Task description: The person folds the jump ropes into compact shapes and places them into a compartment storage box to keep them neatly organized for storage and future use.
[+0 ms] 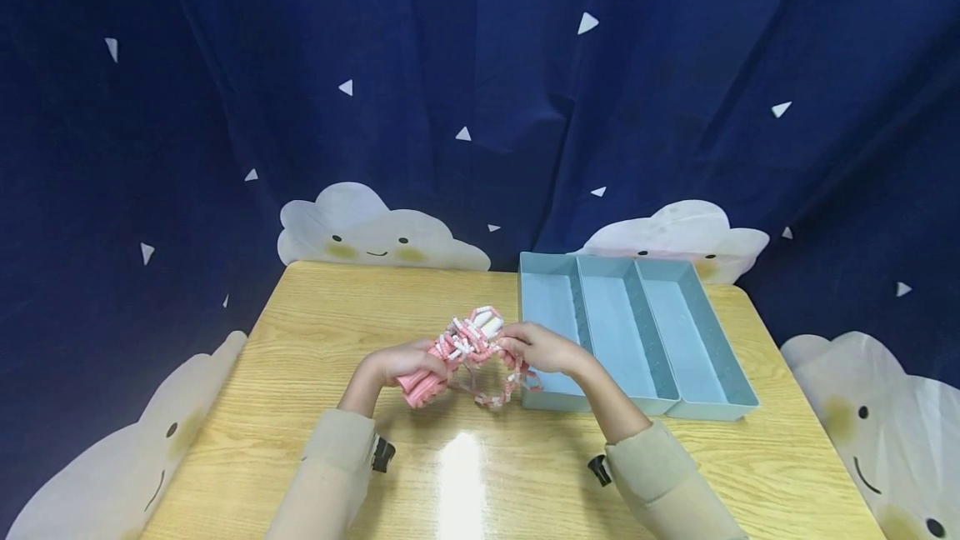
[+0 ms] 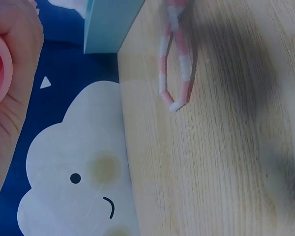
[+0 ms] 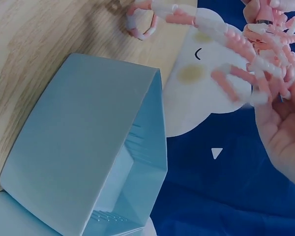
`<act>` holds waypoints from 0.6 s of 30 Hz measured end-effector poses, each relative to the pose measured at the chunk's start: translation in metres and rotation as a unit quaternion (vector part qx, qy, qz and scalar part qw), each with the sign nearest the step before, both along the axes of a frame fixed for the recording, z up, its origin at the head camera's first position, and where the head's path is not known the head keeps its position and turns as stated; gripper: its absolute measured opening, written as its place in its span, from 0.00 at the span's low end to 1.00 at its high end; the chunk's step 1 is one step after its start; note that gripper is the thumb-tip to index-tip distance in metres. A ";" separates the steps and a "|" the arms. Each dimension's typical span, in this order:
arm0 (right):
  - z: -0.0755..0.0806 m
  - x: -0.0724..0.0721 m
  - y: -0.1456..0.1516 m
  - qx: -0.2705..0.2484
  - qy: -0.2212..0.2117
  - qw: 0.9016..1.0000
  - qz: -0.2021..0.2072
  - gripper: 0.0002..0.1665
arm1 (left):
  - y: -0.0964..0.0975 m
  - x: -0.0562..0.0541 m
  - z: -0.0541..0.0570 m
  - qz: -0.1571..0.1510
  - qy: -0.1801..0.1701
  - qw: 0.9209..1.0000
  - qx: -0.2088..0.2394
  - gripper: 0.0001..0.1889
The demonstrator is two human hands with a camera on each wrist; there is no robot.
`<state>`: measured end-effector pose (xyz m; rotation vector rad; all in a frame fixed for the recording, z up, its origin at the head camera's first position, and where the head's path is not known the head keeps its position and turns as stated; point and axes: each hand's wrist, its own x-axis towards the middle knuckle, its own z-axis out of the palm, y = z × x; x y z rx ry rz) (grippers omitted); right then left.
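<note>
A pink-and-white beaded jump rope is bunched up above the table, between the two hands. My left hand grips its pink handles, which point toward the near left. In the left wrist view, the round end of a handle shows beside that hand. On the other side, my right hand pinches the beaded cord at the bundle's right. Loose loops hang below, one beaded loop showing against the wood. The right wrist view shows beaded strands spread out from the right fingers; the exact pinch point is partly hidden.
A light blue tray with three long compartments stands on the right of the wooden table, close to the right hand. Behind the table hangs a dark blue curtain with clouds and white triangles.
</note>
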<state>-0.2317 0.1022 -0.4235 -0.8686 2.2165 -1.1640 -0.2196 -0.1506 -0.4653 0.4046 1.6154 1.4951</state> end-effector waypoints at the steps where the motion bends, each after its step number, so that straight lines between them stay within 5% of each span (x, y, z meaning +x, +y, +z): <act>1: 0.000 0.000 0.000 0.000 0.002 1.000 0.001 0.15 | 0.000 0.000 0.000 0.000 -0.002 1.000 0.000 0.07; 10: 0.000 0.002 -0.002 0.008 0.016 1.000 -0.012 0.19 | 0.000 0.000 0.004 -0.001 -0.019 1.000 -0.009 0.08; 18: 0.010 0.000 -0.001 0.046 0.092 0.993 0.048 0.15 | -0.004 0.002 0.010 -0.025 -0.042 0.999 -0.019 0.05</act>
